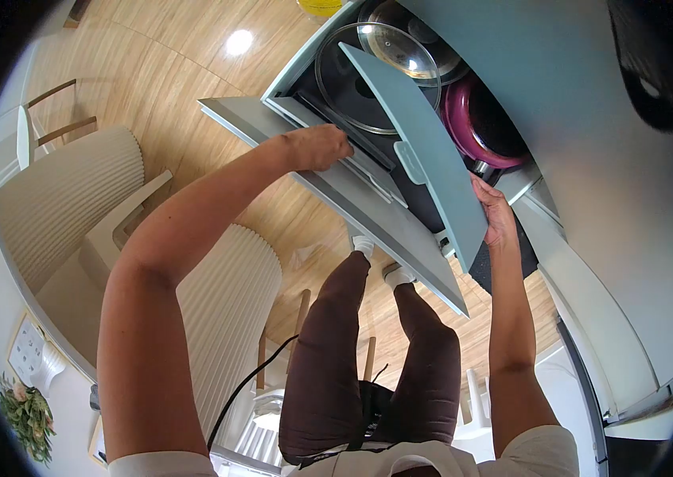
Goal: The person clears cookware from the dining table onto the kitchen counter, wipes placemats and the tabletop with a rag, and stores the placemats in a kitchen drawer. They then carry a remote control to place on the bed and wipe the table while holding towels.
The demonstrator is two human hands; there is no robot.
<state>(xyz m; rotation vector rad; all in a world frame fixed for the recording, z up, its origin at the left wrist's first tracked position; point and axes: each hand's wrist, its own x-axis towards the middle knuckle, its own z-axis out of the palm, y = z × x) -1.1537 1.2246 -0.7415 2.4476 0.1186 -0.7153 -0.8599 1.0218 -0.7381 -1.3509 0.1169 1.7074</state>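
Observation:
My left hand (322, 149) is closed at the inner edge of an open drawer (273, 131). Its fingertips are partly hidden there, beside a dark bar. My right hand (495, 213) grips the right end of a light blue panel (424, 155), which stands tilted across the drawer. A small pale catch sticks out from the panel's near side. Behind the panel lie a round glass lid (336, 79) and a purple pan (457, 127). The panel hides part of the lid, and the pan's handle points toward my right hand.
A second glass lid (384, 49) lies farther back in the drawer. Blue-grey cabinet fronts (527, 48) rise at the right. Ribbed beige chairs (229, 318) stand at the left on the wooden floor (169, 79). My legs (328, 358) are close below the drawer front. A black cable (245, 381) hangs nearby.

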